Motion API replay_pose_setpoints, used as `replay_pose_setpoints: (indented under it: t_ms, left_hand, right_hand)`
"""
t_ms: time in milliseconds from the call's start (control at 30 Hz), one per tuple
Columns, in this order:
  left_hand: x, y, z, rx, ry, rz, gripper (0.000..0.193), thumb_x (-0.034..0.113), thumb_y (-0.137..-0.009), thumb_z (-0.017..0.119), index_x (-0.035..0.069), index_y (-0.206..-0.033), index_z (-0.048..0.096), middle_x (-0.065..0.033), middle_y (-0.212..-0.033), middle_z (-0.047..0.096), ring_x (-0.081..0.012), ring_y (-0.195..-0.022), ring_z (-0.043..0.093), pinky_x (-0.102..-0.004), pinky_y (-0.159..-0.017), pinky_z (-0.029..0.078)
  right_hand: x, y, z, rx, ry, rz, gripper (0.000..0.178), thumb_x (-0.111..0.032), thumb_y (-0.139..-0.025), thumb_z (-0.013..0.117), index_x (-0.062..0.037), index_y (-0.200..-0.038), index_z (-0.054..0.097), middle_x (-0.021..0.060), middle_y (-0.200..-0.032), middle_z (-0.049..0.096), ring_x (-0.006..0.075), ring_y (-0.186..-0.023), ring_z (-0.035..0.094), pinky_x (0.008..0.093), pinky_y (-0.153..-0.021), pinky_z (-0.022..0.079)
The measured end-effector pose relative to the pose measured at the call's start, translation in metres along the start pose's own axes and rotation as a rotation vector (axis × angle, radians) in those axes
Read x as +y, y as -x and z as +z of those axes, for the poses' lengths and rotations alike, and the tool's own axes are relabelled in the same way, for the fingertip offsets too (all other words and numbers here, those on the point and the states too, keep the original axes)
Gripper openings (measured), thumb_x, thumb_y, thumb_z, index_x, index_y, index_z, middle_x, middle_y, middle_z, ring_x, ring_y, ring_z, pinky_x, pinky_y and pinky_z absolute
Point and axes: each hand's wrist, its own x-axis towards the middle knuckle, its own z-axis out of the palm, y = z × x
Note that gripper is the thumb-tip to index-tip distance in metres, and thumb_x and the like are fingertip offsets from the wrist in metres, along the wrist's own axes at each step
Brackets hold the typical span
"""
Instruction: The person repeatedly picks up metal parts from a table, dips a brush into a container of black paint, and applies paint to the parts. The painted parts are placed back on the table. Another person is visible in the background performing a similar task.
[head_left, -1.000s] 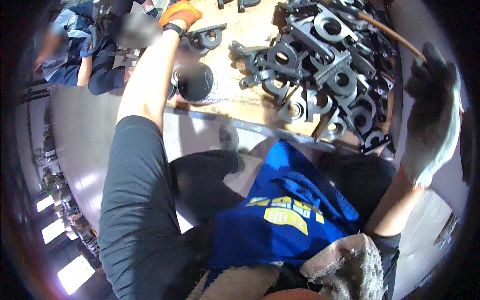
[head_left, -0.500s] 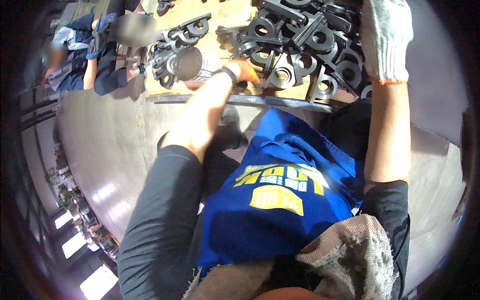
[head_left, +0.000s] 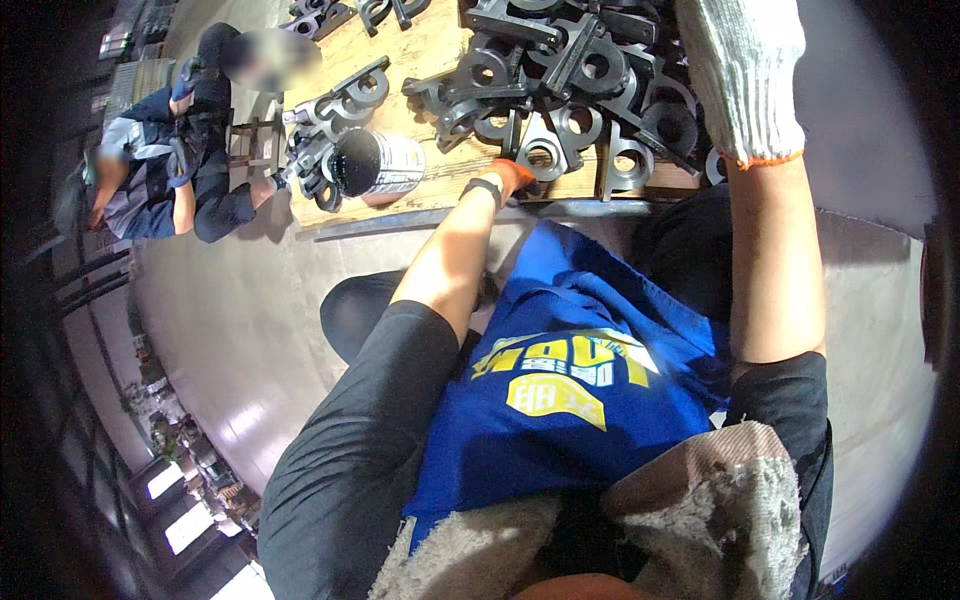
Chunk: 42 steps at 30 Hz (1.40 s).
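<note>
Left hand (head_left: 514, 178), orange glove, is at the front of the pile, upper centre of the frame. Nearest part is the grey ring-ended bracket (head_left: 541, 138) — it lies just right of and slightly above the fingertips in the frame, ring toward the front edge, long axis roughly up the frame into the pile. Left hand is clearly the nearer one. Fingers are foreshortened and partly lost against the dark metal, so I can't tell if they're closed, or touching the bracket or just beside it.

Right hand (head_left: 750, 80), white knit glove, is upper right by the pile's right side. Fingers cut off by the top edge — can't tell its grip.

Second bracket (head_left: 628, 184) sits right of the first, on the wooden surface (head_left: 425, 45). Metal can (head_left: 400, 165) is left of the left hand, dark round end facing left. Smaller bracket group (head_left: 365, 90) beyond it. Co-worker (head_left: 150, 180), seated, upper left.
</note>
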Motion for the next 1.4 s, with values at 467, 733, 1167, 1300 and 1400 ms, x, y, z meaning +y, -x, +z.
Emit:
replay_pose_setpoints:
  t_ms: [467, 733, 1167, 1300, 1400]
  left_hand:
    - [0.010, 0.125, 0.008, 0.134, 1.738, -0.092, 0.029, 0.037, -0.095, 0.044, 0.018, -0.088, 0.065, -0.0070, -0.079, 0.068, -0.0241, -0.064, 0.064, -0.0388, -0.056, 0.050]
    - [0.008, 0.379, -0.106, -0.245, 2.160, 1.099, 0.013, 0.011, -0.073, 0.054, 0.010, -0.086, 0.055, 0.0023, -0.061, 0.040, -0.0081, -0.044, 0.034, -0.0287, -0.050, 0.031]
    - [-0.018, 0.419, -0.079, -0.362, 2.239, 1.490, 0.015, 0.015, -0.072, 0.062, 0.020, -0.084, 0.055, 0.0066, -0.062, 0.047, -0.0050, -0.044, 0.042, -0.0229, -0.049, 0.033]
    - [-0.016, 0.420, -0.079, -0.355, 2.244, 1.453, 0.015, 0.015, -0.074, 0.064, 0.020, -0.085, 0.055, 0.0059, -0.063, 0.048, -0.0053, -0.043, 0.044, -0.0234, -0.049, 0.033]
    - [-0.018, 0.421, -0.082, -0.365, 2.179, 1.449, 0.015, 0.014, -0.074, 0.064, 0.018, -0.086, 0.056, 0.0046, -0.064, 0.049, -0.0057, -0.043, 0.044, -0.0239, -0.049, 0.034]
  right_hand:
    - [0.002, -0.009, 0.022, -0.012, 0.049, 0.023, 0.030, -0.018, -0.092, 0.058, -0.0068, -0.119, 0.066, 0.0137, -0.106, 0.069, 0.0238, -0.099, 0.065, 0.0340, -0.089, 0.048]
    - [-0.023, -0.021, 0.036, -0.032, 0.189, -0.207, 0.041, -0.038, -0.096, 0.059, -0.0039, -0.115, 0.068, 0.0072, -0.095, 0.072, 0.0151, -0.086, 0.067, 0.0275, -0.080, 0.049]
    - [-0.027, 0.028, 0.097, -0.359, -0.510, 0.403, 0.032, -0.020, -0.101, 0.051, 0.0003, -0.123, 0.060, 0.0102, -0.100, 0.069, 0.0155, -0.069, 0.065, 0.0238, -0.061, 0.052]
    - [0.014, 0.029, 0.100, -0.349, -0.488, 0.301, 0.032, -0.022, -0.101, 0.050, -0.0034, -0.125, 0.060, 0.0060, -0.110, 0.067, 0.0116, -0.083, 0.063, 0.0226, -0.070, 0.050]
    - [0.028, 0.031, 0.100, -0.408, -0.511, 0.252, 0.032, -0.022, -0.101, 0.050, -0.0048, -0.126, 0.060, 0.0039, -0.114, 0.065, 0.0098, -0.091, 0.062, 0.0219, -0.076, 0.049]
